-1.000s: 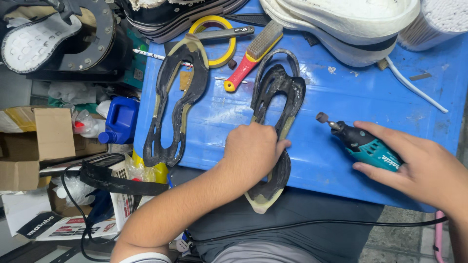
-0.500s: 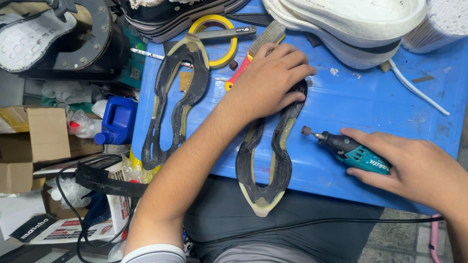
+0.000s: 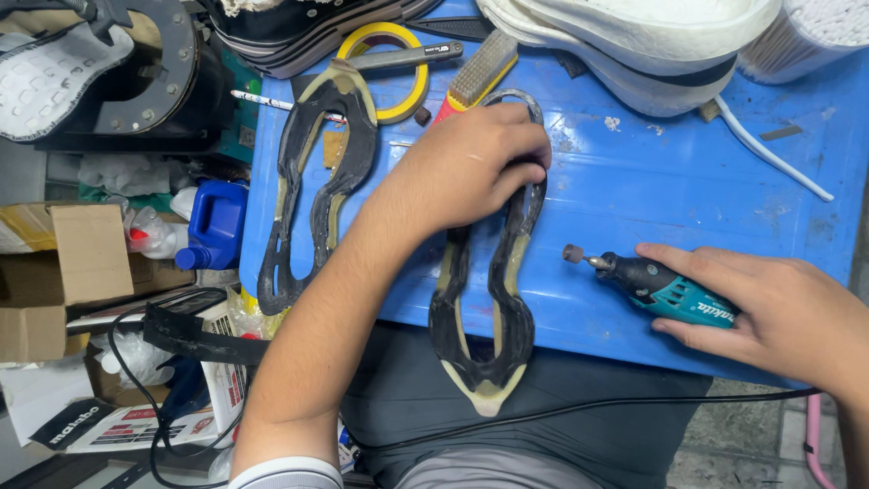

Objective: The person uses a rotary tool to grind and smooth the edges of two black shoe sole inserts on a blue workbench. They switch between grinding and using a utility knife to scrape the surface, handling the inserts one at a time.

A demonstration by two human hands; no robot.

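Left hand (image 3: 471, 167) clamped on black rubber shoe outsole (image 3: 493, 299); right hand (image 3: 778, 312), at 3 o'clock, gripping teal rotary grinding tool (image 3: 656, 288) on blue plastic table (image 3: 652, 181).

The left forearm runs up from the lower left of the view, bare to a pale cuff at the bottom edge, and slants toward the upper right. Its wrist is nearly straight and the left hand (image 3: 475, 167) lies palm down, knuckles up. The fingers (image 3: 518, 136) curl downward at their ends and sit close together; the thumb is tucked out of sight beneath the hand. The right hand (image 3: 778, 312) comes in from the right edge, back of the hand upward, wrist hidden past the frame. Its fingers are wrapped in a closed grip, with the index finger stretched out leftward.
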